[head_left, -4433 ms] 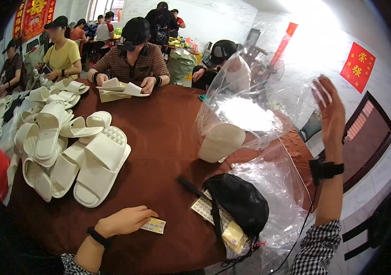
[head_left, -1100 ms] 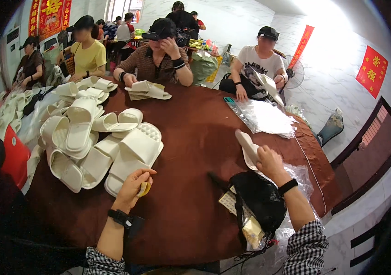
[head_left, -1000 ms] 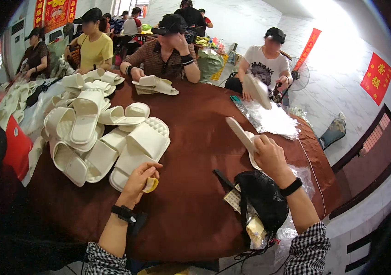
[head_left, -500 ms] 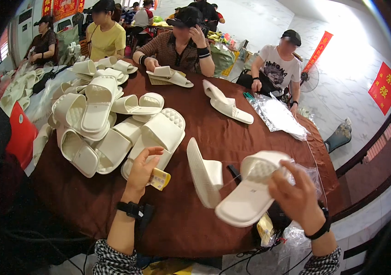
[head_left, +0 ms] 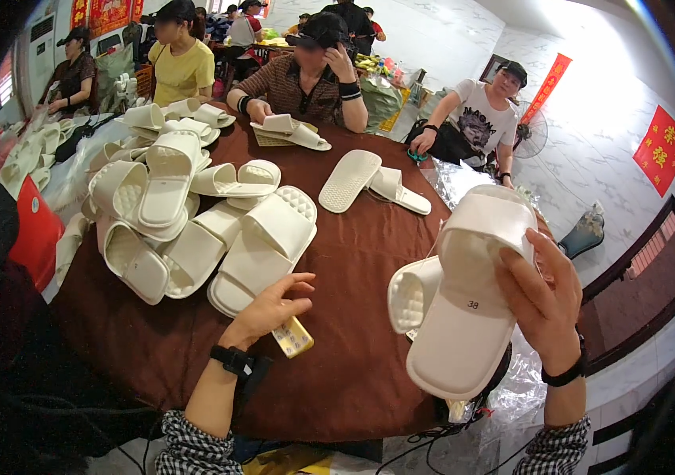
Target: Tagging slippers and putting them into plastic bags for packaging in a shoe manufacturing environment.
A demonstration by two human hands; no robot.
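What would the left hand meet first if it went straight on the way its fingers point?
Most likely the nearest white slipper of the pile: the left hand points up and right, fingertips almost at its edge. Depth is unclear.

– What packaging lies around the round brown table [head_left: 353, 261]?

– Crumpled clear plastic bags [head_left: 512, 380] at its right edge, more clear plastic [head_left: 452, 178] at the far side.

– Any labels?

– A small yellowish sticker strip [head_left: 294, 338] on the near part of the table (partly under the fingers).

– Signs?

– A red diamond-shaped one with gold marks [head_left: 661, 150] on the wall right of the table, and a red vertical banner [head_left: 550, 79] beyond it.
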